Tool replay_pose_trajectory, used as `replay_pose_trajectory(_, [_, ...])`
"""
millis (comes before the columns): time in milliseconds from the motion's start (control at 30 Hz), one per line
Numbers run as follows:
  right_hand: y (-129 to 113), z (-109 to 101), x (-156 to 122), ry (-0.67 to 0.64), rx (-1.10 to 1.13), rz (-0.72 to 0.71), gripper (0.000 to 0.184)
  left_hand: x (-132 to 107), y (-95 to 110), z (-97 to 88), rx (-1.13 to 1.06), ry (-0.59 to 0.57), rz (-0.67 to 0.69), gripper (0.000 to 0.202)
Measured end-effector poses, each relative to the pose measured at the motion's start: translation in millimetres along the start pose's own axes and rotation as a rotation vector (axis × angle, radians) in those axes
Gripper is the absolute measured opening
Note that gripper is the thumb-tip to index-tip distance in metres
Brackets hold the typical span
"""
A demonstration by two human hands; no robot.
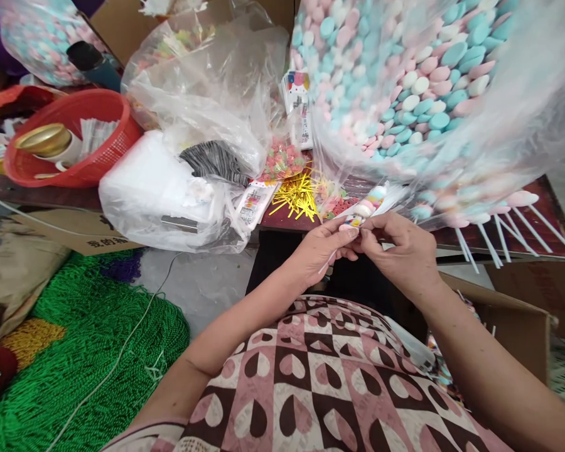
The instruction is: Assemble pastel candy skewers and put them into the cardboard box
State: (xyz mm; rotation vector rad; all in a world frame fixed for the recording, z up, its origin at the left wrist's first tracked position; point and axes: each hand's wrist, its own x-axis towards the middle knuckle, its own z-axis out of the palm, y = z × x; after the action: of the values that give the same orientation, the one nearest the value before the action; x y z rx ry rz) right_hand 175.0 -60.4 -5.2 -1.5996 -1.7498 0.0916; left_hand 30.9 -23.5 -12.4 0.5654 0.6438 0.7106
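Observation:
A candy skewer (371, 201) with pastel pieces on a white stick is held upright and tilted, in a clear wrapper with a printed label. Round its lower part, my left hand (327, 246) is closed, with the stick's end poking out below. My right hand (402, 248) pinches at the wrapper's lower end, touching the left fingertips; anything small between its fingers is hidden. Just beyond the hands lie gold twist ties (296, 194), small bagged gummy candies (285, 158) and printed label cards (255, 204). Several other candy sticks (522, 213) jut over the table edge at right.
A huge clear bag of pink, white and blue candies (424, 94) fills the table's right back. Leftward are a plastic bag of white material (141, 182) and a red basket (108, 119). Green bead strings (108, 320) cover the floor; an open cardboard box (513, 320) stands right.

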Motion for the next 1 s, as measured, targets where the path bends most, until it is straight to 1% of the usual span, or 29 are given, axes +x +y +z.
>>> replay_pose_trajectory(100, [3.4, -0.4, 0.0, -0.004, -0.094, -0.12, 0.013, 2.4, -1.8, 0.2, 0.096, 0.083, 0.054, 0.029])
replay_pose_trajectory(167, [4.9, 0.4, -0.8, 0.004, -0.108, -0.184, 0.013, 3.4, -3.8, 2.1, 0.146, 0.133, 0.103, 0.028])
replay_pose_trajectory(333, [7.7, 8.7, -5.2, 0.052, -0.126, -0.273, 0.014, 4.9, -10.5, 8.0, 0.214, 0.242, 0.206, 0.02])
replay_pose_trajectory(433, [10.0, 13.7, -7.2, 0.022, -0.091, -0.204, 0.013, 6.3, -12.2, 7.3, 0.205, 0.291, 0.245, 0.023])
replay_pose_trajectory(500, [10.2, 14.4, -7.9, 0.009, -0.04, -0.09, 0.011, 7.0, -11.8, 5.3, 0.193, 0.276, 0.255, 0.026])
replay_pose_trajectory(567, [8.6, 13.4, -8.3, 0.025, 0.025, 0.031, 0.011, 7.1, -10.8, 3.7, 0.207, 0.26, 0.249, 0.03])
replay_pose_trajectory(633, [6.0, 12.5, -8.5, 0.028, 0.063, 0.089, 0.016, 6.4, -9.9, 3.3, 0.222, 0.25, 0.247, 0.031])
replay_pose_trajectory(767, [3.3, 14.4, -8.8, -0.007, 0.06, 0.063, 0.015, 4.1, -8.4, 4.3, 0.163, 0.194, 0.213, 0.027])
replay_pose_trajectory(867, [4.1, 16.1, -9.3, 0.007, 0.065, 0.091, 0.015, 3.4, -7.1, 3.9, 0.103, 0.152, 0.177, 0.024])
replay_pose_trajectory(1000, [4.9, 16.0, -10.3, 0.029, 0.082, 0.105, 0.016, 5.1, -6.2, 2.1, 0.091, 0.182, 0.182, 0.026])
